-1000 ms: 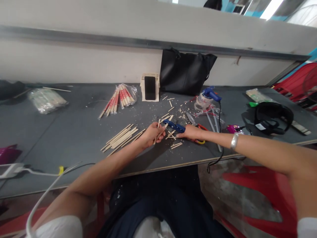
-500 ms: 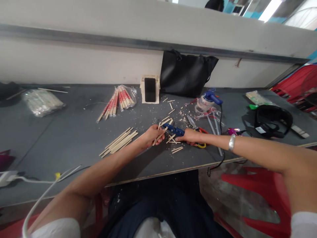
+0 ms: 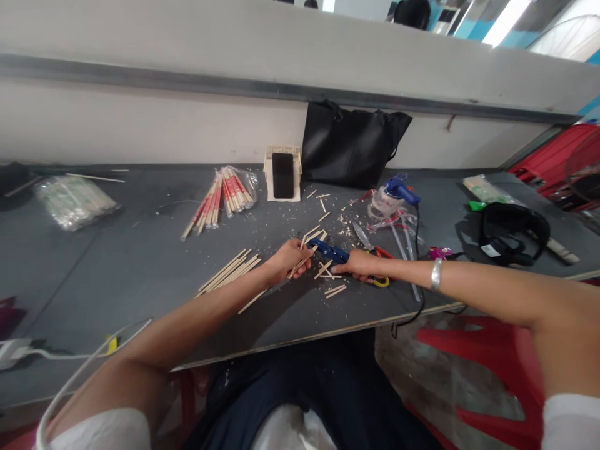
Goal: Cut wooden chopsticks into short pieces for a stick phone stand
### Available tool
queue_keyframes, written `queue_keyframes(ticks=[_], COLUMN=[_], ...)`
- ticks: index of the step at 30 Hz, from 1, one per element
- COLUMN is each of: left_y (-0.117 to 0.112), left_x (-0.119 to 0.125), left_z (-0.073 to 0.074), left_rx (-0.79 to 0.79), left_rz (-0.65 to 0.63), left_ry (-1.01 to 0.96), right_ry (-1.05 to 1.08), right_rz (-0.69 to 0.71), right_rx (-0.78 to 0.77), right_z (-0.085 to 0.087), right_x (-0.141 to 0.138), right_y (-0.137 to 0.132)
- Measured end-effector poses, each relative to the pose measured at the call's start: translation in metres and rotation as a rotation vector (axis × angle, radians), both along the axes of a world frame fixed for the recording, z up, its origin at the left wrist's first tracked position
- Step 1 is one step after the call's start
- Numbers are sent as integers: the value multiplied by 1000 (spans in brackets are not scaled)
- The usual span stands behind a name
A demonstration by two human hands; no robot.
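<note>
The left hand (image 3: 294, 257), nearly closed, pinches thin pale wooden sticks (image 3: 296, 269) above the grey table (image 3: 159, 262); the right hand (image 3: 362, 264) grips a blue plier-like tool (image 3: 332, 252). Its tip, so near, could nip the left hand if sticks slip.

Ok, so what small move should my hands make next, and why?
I'd probably squeeze the blue tool in your right hand while your left hand steadies the sticks. The tool's tip is right by the sticks, and short pieces lie nearby, which suggests cutting, though I can't tell whether its jaws grip one.
</note>
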State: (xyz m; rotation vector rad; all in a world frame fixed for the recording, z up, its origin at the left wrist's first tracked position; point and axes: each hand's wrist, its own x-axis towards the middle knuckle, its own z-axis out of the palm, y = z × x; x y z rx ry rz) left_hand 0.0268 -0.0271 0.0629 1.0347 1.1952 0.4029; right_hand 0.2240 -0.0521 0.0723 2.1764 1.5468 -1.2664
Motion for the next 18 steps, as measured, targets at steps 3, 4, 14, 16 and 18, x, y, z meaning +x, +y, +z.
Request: queue_keyframes(ticks=[3, 4, 14, 16, 18], left_y=[2, 2, -1, 4, 9], left_x=[-1, -2, -53, -62, -68], left_z=[1, 2, -6, -11, -14], left_rx=[0, -5, 56, 168, 381], left_rz=[2, 4, 44, 45, 38], left_ry=[3, 6, -56, 3, 215], right_ry=[-14, -5, -32, -188, -345], right_rz=[-9, -7, 313, 408, 396], right_rx=[-8, -13, 118, 310, 442], right_z=[5, 7, 30, 34, 35], right_x=[-1, -1, 16, 20, 25], right_y=[2, 2, 2, 18, 38])
